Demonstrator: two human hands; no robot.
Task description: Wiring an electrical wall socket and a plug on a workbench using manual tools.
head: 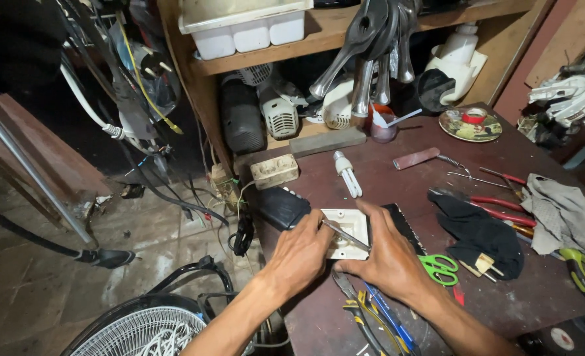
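Observation:
My left hand [300, 254] grips a thin metal tool [345, 235], whose tip lies across a white square plastic switch plate [348, 224] on the dark brown workbench [437, 191]. On the plate's right side rests my right hand [386, 254], fingers pressing down on its edge and steadying it. A black rectangular box [282, 206] sits just left of the plate, a black flat board [408, 227] partly under my right hand.
Green-handled scissors [440, 267], red-handled pliers [497, 207], a black cloth [480, 234], a grey rag [566, 214], a white spiral bulb [348, 175] and a beige socket box [274, 171] lie around. Yellow-blue handled pliers [371, 316] sit near the front edge. A fan grille [141, 333] stands on the floor.

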